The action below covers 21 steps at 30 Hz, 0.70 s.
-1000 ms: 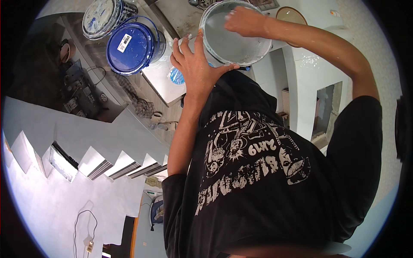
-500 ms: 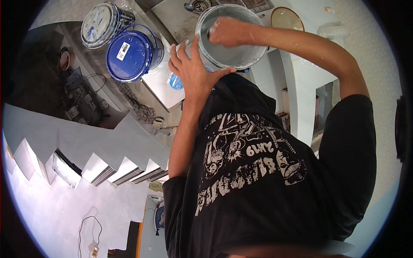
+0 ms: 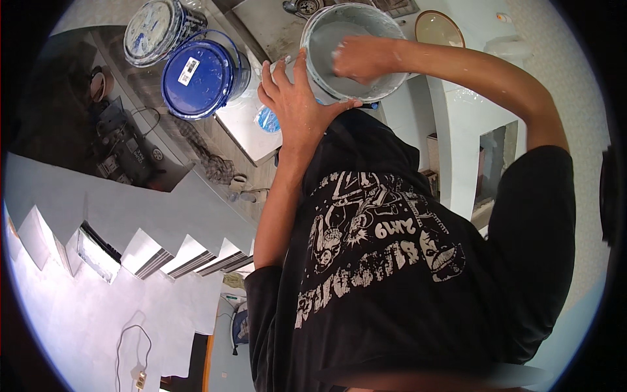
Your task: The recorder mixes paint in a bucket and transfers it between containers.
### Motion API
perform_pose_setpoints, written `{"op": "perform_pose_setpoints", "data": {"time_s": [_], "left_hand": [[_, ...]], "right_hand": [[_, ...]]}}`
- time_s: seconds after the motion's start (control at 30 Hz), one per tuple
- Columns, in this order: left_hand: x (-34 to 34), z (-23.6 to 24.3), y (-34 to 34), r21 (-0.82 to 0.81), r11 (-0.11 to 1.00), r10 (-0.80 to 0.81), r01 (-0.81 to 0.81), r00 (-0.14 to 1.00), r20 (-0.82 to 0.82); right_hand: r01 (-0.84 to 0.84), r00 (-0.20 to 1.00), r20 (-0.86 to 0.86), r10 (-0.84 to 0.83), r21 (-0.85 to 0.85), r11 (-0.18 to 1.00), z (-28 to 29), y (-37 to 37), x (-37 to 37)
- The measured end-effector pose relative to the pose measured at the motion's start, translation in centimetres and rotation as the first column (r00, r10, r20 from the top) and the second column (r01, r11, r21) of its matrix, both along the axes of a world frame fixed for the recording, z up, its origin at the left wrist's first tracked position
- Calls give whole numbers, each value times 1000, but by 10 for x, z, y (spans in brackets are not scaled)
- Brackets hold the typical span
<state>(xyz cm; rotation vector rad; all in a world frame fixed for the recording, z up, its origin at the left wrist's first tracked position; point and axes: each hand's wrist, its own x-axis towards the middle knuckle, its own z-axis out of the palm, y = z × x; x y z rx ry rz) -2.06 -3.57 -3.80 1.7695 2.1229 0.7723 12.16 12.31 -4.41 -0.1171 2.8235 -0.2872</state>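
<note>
A round bucket (image 3: 390, 91) with a smeared pale rim holds a light grey, wet-looking mix (image 3: 356, 39). My right hand (image 3: 366, 59) reaches inside it, fingers curled closed over the mix; what they hold, if anything, is hidden beneath the fist. White specks dot its knuckles and forearm. Against the bucket's near left side rests my left hand (image 3: 297, 108), fingers spread wide, the thumb along the near rim and the index finger by the left rim.
Left of the bucket stand a blue lidded pail (image 3: 196, 78) and a paint-smeared pail (image 3: 150, 32). A tan-rimmed oval basin (image 3: 439, 29) lies to the right. Stair steps (image 3: 147, 251) and a power strip on a cord (image 3: 141, 380) show at lower left.
My right fist has moved right and slightly nearer inside the bucket, from its left wall toward the middle. My left hand stays spread at the bucket's side.
</note>
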Motion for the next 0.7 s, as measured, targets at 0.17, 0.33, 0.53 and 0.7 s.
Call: {"op": "perform_pose_setpoints", "data": {"time_s": [0.17, 0.33, 0.53, 0.7], "left_hand": [[4, 1, 2, 19, 1000, -2, 2, 1000, -6], [2, 0, 1, 17, 1000, 1, -2, 1000, 17], [3, 3, 3, 28, 1000, 5, -5, 1000, 21], [4, 1, 1, 41, 999, 15, -16, 1000, 20]], "right_hand": [[43, 989, 136, -51, 61, 997, 2, 32, 35], [140, 976, -175, -131, 40, 989, -14, 20, 1], [205, 975, 66, -211, 93, 974, 22, 22, 26], [415, 909, 29, -416, 36, 909, 25, 31, 25]]}}
